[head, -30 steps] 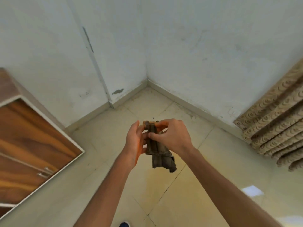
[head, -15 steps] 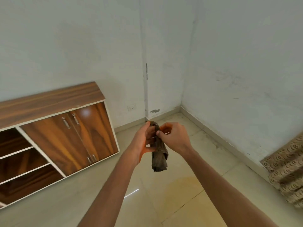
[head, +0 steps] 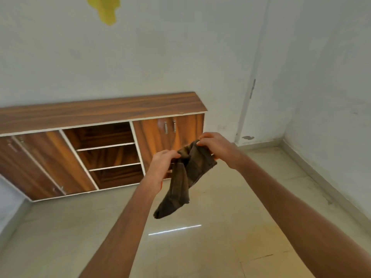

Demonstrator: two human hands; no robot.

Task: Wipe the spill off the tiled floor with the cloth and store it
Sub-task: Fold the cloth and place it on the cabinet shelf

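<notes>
A dark brown cloth [head: 186, 173] hangs in the air in front of me, held at its top by both hands. My left hand [head: 160, 167] pinches its left upper corner. My right hand [head: 217, 146] grips its right upper edge, slightly higher. The cloth droops down and to the left, partly spread between the hands. Below, the beige tiled floor [head: 200, 247] shows a faint yellowish stain [head: 259, 237] at the lower right. A low wooden cabinet [head: 100, 113] stands against the wall ahead, with open shelves [head: 108, 153] in its middle.
The cabinet has shut doors on the left [head: 36, 165] and right [head: 166, 135] of the shelves. White walls meet in a corner [head: 283, 135] at the right. A yellow patch [head: 106, 9] marks the wall at the top.
The view has swung left, bringing the whole cabinet into sight. My hands have moved apart, and the bunched cloth has opened out between them.
</notes>
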